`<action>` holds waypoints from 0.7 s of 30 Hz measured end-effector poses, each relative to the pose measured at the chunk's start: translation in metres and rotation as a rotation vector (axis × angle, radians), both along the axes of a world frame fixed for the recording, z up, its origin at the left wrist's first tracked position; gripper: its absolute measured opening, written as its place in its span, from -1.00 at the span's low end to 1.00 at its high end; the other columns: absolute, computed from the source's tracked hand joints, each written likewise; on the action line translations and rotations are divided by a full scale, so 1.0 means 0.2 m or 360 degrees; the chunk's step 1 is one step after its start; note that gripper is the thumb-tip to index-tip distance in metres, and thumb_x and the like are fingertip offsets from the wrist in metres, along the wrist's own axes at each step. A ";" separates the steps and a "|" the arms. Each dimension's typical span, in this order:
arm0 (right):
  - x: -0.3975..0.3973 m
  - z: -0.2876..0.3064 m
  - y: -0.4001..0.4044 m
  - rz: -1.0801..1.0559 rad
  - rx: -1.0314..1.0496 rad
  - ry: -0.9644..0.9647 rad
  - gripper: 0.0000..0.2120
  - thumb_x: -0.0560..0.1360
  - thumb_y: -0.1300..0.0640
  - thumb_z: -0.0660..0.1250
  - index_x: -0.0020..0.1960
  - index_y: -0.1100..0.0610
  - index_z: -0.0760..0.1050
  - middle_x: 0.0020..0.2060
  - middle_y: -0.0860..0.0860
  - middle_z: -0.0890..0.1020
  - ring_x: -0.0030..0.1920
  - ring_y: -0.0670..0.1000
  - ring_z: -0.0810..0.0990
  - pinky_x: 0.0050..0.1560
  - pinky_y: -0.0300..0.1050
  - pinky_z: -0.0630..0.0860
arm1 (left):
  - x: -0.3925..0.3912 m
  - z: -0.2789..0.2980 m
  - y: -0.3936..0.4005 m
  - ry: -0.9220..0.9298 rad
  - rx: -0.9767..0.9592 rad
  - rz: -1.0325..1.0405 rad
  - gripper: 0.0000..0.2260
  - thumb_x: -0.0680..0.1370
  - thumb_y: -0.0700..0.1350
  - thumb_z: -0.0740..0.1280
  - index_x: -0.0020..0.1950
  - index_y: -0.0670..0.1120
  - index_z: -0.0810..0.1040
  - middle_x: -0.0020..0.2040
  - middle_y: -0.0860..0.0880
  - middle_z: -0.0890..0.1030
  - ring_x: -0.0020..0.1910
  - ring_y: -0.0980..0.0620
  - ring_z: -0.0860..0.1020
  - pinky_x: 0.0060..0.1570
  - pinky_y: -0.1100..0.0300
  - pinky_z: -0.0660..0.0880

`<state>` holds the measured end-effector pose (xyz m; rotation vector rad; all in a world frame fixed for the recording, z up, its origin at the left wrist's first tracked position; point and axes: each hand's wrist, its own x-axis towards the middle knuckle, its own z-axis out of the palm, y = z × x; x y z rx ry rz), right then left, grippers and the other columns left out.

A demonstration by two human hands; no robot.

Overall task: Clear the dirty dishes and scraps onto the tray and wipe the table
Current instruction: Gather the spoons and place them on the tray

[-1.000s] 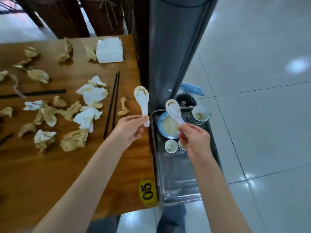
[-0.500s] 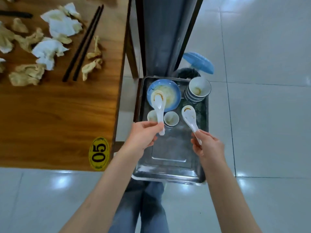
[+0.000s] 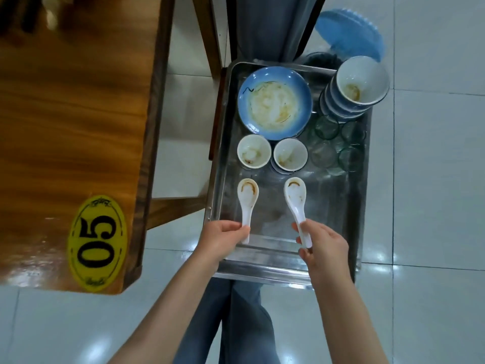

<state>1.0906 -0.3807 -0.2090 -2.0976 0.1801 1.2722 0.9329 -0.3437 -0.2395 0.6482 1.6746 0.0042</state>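
Note:
A steel tray [image 3: 351, 222] stands to the right of the wooden table [image 3: 70, 122]. My left hand [image 3: 223, 240] pinches the handle of a sauce-stained white spoon [image 3: 247, 198] low over the tray's near left. My right hand [image 3: 324, 245] grips the handle of a second white spoon [image 3: 296, 195] beside it. Further back on the tray sit a dirty blue plate [image 3: 275, 103], two small white cups [image 3: 254, 151] [image 3: 290, 155], a stack of white bowls [image 3: 359, 85] and several clear glasses [image 3: 338, 143].
A yellow oval "05" label [image 3: 97, 243] marks the table's near corner. A blue lid [image 3: 351, 32] and a dark bin lie on the tiled floor behind the tray. A grey pillar [image 3: 267, 24] rises at the back. My legs are below the tray.
Both hands carried the spoons from beside the table down to the tray's near end. My view swung right and down, so the scraps and chopsticks on the table left the frame.

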 end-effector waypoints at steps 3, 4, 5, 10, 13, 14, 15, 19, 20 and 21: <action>-0.04 -0.09 0.00 0.0028 -0.0058 0.0083 -0.95 0.44 0.23 0.38 -0.16 0.10 0.57 -0.16 0.06 0.65 -0.15 0.01 0.56 -0.24 -0.18 0.51 | -0.02 -0.13 0.05 0.0049 -0.0036 -0.0046 -0.89 0.47 -0.04 0.42 -0.05 -0.02 0.59 -0.10 0.01 0.60 -0.12 0.04 0.53 -0.07 0.16 0.52; -0.04 -0.12 0.00 0.0030 -0.0081 0.0100 -0.96 0.44 0.23 0.38 -0.14 0.11 0.57 -0.14 0.07 0.64 -0.15 0.02 0.56 -0.23 -0.17 0.51 | -0.01 -0.17 0.07 0.0060 -0.0039 -0.0055 -0.86 0.47 -0.04 0.42 -0.02 -0.04 0.60 -0.06 -0.01 0.61 -0.08 0.01 0.55 -0.03 0.14 0.53; -0.05 -0.15 0.01 0.0029 -0.0094 0.0112 -0.95 0.44 0.24 0.38 -0.12 0.12 0.57 -0.13 0.08 0.64 -0.15 0.02 0.56 -0.22 -0.16 0.52 | -0.01 -0.21 0.10 0.0074 -0.0037 -0.0054 -0.82 0.46 -0.03 0.42 0.02 -0.06 0.60 -0.02 -0.02 0.61 -0.03 -0.02 0.55 0.01 0.12 0.52; -0.06 -0.24 0.03 0.0020 -0.0127 0.0121 -0.97 0.46 0.24 0.38 -0.12 0.14 0.56 -0.13 0.09 0.64 -0.16 0.01 0.54 -0.23 -0.17 0.50 | -0.01 -0.35 0.17 0.0196 -0.0042 -0.0092 -0.68 0.43 0.00 0.44 0.13 -0.09 0.55 0.06 -0.07 0.59 0.04 -0.09 0.54 -0.02 0.13 0.53; -0.07 -0.27 0.04 0.0030 -0.0123 0.0145 -0.96 0.46 0.25 0.37 -0.12 0.13 0.56 -0.15 0.10 0.65 -0.20 0.00 0.52 -0.26 -0.16 0.45 | -0.01 -0.36 0.16 0.0226 -0.0027 -0.0095 -0.67 0.44 0.02 0.43 0.14 -0.08 0.53 0.00 -0.04 0.58 -0.03 -0.05 0.55 -0.22 0.24 0.50; -0.08 -0.27 0.04 0.0032 -0.0120 0.0154 -0.95 0.46 0.26 0.37 -0.12 0.14 0.56 -0.15 0.10 0.64 -0.21 0.01 0.52 -0.28 -0.17 0.44 | -0.01 -0.36 0.16 0.0228 -0.0021 -0.0085 -0.66 0.44 0.03 0.42 0.14 -0.08 0.53 -0.02 -0.02 0.56 -0.05 -0.04 0.54 -0.28 0.27 0.47; -0.09 -0.28 0.04 0.0028 -0.0114 0.0159 -0.94 0.46 0.26 0.37 -0.13 0.13 0.55 -0.16 0.11 0.64 -0.23 0.01 0.51 -0.31 -0.17 0.42 | -0.01 -0.36 0.16 0.0224 -0.0016 -0.0075 -0.66 0.44 0.03 0.42 0.15 -0.09 0.52 -0.03 -0.03 0.56 -0.06 -0.04 0.54 -0.30 0.28 0.46; -0.13 -0.28 0.05 0.0025 -0.0121 0.0157 -0.88 0.47 0.27 0.36 -0.20 0.09 0.53 -0.19 0.09 0.64 -0.22 0.02 0.51 -0.30 -0.16 0.42 | -0.02 -0.36 0.15 0.0249 0.0010 -0.0035 -0.63 0.43 0.01 0.44 0.16 -0.12 0.52 0.03 -0.10 0.60 0.01 -0.10 0.58 -0.05 0.12 0.57; -0.14 -0.28 0.05 0.0030 -0.0128 0.0167 -0.88 0.47 0.27 0.36 -0.20 0.09 0.53 -0.18 0.09 0.63 -0.20 0.03 0.52 -0.28 -0.15 0.42 | -0.03 -0.35 0.15 0.0243 0.0010 -0.0022 -0.63 0.42 0.01 0.44 0.15 -0.13 0.53 0.05 -0.11 0.60 0.02 -0.12 0.58 0.00 0.08 0.57; -0.15 -0.27 0.05 0.0031 -0.0134 0.0180 -0.87 0.47 0.27 0.36 -0.20 0.08 0.52 -0.18 0.09 0.62 -0.20 0.03 0.52 -0.27 -0.15 0.42 | -0.03 -0.34 0.15 0.0232 0.0007 -0.0015 -0.65 0.43 0.01 0.45 0.13 -0.13 0.54 0.06 -0.11 0.60 0.04 -0.12 0.58 0.04 0.06 0.56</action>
